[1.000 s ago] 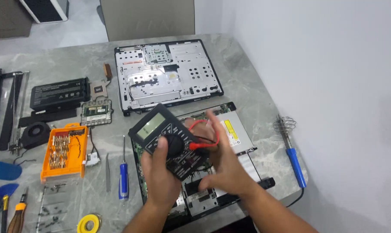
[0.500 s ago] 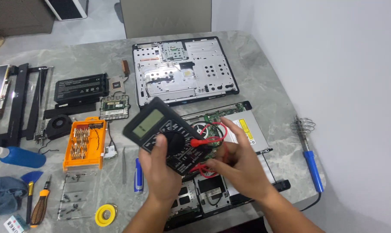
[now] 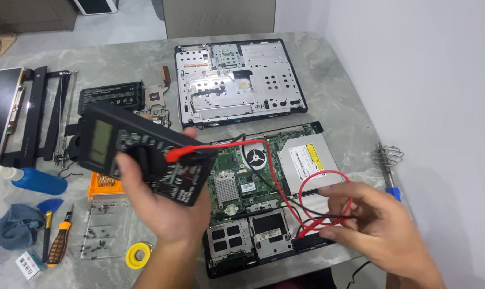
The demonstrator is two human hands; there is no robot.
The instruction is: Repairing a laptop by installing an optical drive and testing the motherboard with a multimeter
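Note:
My left hand [image 3: 164, 206] grips a black digital multimeter [image 3: 140, 152], lifted over the table's left-centre and tilted with its screen to the left. A red lead and a black lead [image 3: 274, 176] run from its socket end across the open laptop base [image 3: 264, 198] with its bare motherboard. My right hand [image 3: 379, 225] pinches those leads over the base's front right corner, near a red loop of wire [image 3: 328, 176]. The silver optical drive [image 3: 306, 160] lies just beyond that hand.
A grey laptop cover [image 3: 237, 80] lies at the back. To the left are a black battery [image 3: 111, 96], a screen frame [image 3: 39, 118], a blue bottle [image 3: 36, 181], an orange bit case [image 3: 100, 187], screwdrivers [image 3: 57, 241] and a yellow tape roll [image 3: 138, 256]. A soldering iron stand [image 3: 388, 160] sits right.
The multimeter has swung left and up in my left hand. My right hand has moved right and down, drawing the red and black leads out across the laptop base.

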